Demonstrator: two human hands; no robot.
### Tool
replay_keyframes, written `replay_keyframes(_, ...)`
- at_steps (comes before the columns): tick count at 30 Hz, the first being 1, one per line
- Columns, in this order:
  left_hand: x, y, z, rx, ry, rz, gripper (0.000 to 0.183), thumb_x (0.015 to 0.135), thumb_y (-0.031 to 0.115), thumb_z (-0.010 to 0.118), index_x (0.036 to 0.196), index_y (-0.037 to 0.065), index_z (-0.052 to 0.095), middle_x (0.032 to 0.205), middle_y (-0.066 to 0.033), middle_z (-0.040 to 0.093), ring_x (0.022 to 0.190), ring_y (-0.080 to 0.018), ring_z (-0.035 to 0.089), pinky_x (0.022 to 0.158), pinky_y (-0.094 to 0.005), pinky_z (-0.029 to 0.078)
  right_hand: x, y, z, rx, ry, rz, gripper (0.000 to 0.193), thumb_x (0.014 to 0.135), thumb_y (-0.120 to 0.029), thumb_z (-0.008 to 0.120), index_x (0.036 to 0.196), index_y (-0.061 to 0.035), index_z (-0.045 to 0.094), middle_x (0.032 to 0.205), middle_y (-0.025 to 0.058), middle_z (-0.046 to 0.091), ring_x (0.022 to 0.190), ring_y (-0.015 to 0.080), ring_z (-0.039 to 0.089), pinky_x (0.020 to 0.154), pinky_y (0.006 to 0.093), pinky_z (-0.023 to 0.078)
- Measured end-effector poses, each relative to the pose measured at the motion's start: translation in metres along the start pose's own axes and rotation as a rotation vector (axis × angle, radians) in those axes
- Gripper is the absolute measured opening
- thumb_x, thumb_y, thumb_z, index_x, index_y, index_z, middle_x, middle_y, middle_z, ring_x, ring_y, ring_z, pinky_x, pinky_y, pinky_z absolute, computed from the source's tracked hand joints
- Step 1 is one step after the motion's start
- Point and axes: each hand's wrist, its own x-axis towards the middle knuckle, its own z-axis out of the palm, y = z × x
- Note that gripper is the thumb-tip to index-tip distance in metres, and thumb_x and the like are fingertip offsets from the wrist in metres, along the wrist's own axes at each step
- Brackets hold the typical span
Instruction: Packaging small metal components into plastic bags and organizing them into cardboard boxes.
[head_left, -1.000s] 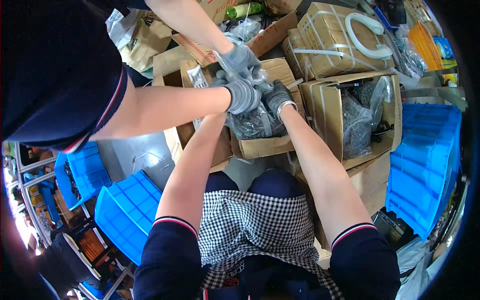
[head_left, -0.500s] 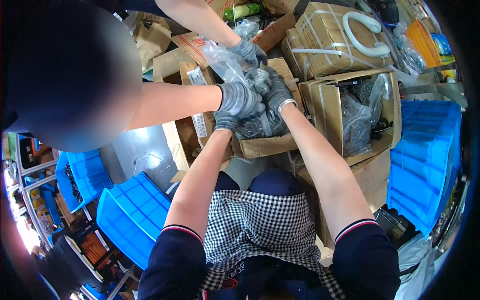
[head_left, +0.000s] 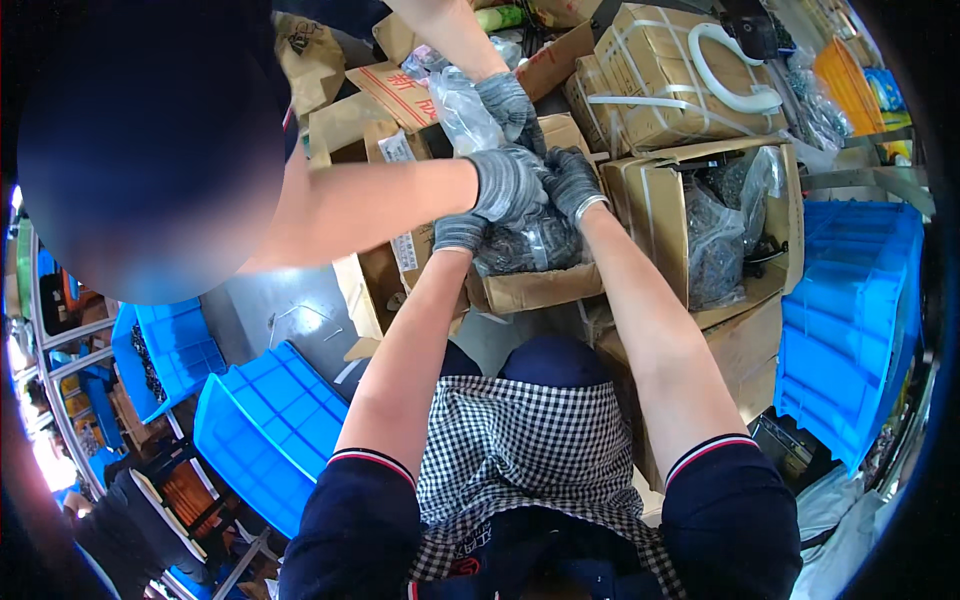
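A clear plastic bag of dark small parts [head_left: 535, 248] sits in an open cardboard carton [head_left: 530, 291] in front of me. My right hand [head_left: 575, 187], in a grey knitted glove, closes its fingers on the bag's upper right side. My left hand [head_left: 459, 233], gloved alike, reaches to the bag's left side; its fingers are hidden behind a co-worker's hand. That co-worker's gloved hand [head_left: 508, 185] lies over the bag between my hands. The co-worker's other gloved hand [head_left: 510, 103] is just beyond, beside a loose clear plastic bag [head_left: 467, 115].
To the right stands an open carton [head_left: 647, 215] with bagged parts, with a strapped carton [head_left: 655, 75] behind it carrying a white ring-shaped object [head_left: 735, 80]. Blue plastic bins stand at the right [head_left: 848, 320] and left [head_left: 270, 430]. The co-worker leans in from the left.
The co-worker's head and near arm have shifted right and up, and that hand now covers more of the bag's top. My right hand has moved slightly right; my left stays low by the bag.
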Motion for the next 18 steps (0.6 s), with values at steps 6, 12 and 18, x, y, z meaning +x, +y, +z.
replay_keyframes(6, -0.006, -0.088, 0.032, -1.057, -0.281, -0.272, 0.059, 0.078, 0.027, 0.058, 0.128, 0.008, 0.034, 0.13, -0.0123, 0.037, 0.122, -0.0258, 0.03, 0.099, -0.0307, 0.027, 0.001, 0.016, 0.009, 0.421, -0.297, -0.075, 0.029, 0.079, -0.025, 0.055, 0.098, -0.0034, 0.052, 0.087, 0.0109, 0.055, 0.084, 0.0218, 0.053, 0.077, 0.034, 0.042)
replay_keyframes(12, 0.01, -0.015, -0.072, -0.929, -0.711, -0.056, 0.072, 0.07, 0.022, 0.068, 0.129, 0.004, 0.03, 0.129, -0.0048, 0.036, 0.119, -0.0179, 0.032, 0.099, -0.0298, 0.026, -0.004, 0.005, -0.018, 0.326, -0.482, -0.197, 0.037, 0.075, -0.023, 0.059, 0.106, -0.0068, 0.048, 0.095, 0.0134, 0.056, 0.087, 0.024, 0.053, 0.078, 0.0316, 0.042)
replay_keyframes(18, 0.008, -0.006, -0.082, -0.913, -0.519, -0.074, 0.077, 0.06, 0.006, 0.075, 0.126, 0.005, 0.035, 0.121, -0.006, 0.044, 0.113, -0.015, 0.037, 0.098, -0.027, 0.026, 0.012, -0.02, -0.005, -0.412, -0.634, -0.538, 0.064, 0.065, -0.03, 0.068, 0.119, -0.0114, 0.04, 0.112, 0.0095, 0.049, 0.104, 0.0203, 0.046, 0.088, 0.0298, 0.037)
